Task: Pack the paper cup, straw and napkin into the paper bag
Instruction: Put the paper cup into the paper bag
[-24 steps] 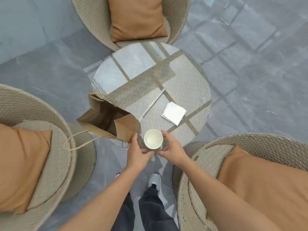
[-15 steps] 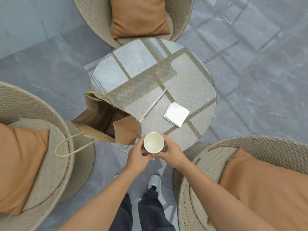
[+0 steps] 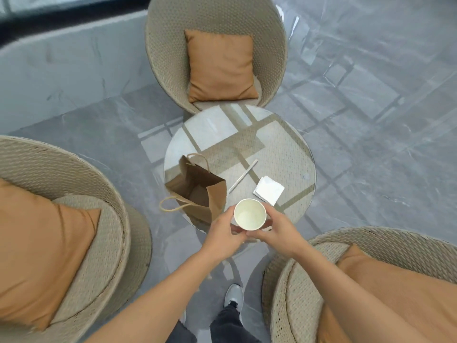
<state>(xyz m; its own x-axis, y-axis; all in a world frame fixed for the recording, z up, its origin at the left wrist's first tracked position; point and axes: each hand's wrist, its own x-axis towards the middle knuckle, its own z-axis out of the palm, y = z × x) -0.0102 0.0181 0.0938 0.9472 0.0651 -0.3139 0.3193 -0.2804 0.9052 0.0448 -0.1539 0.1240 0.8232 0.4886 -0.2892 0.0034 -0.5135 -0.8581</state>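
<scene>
- I see my left hand point(image 3: 222, 232) and right hand point(image 3: 279, 231) both wrapped around the empty white paper cup point(image 3: 249, 214), upright, above the near edge of the round glass-topped table point(image 3: 284, 149).
- The open brown paper bag point(image 3: 197, 189) stands just left of the cup.
- The paper-wrapped straw point(image 3: 243, 176) and folded white napkin point(image 3: 269, 190) lie on the glass.

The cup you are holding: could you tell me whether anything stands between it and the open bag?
Nothing visible does. Both hands, left and right, hold the cup just right of the bag, whose mouth is open and looks empty. The straw and napkin lie farther back on the table, off that path.
</scene>
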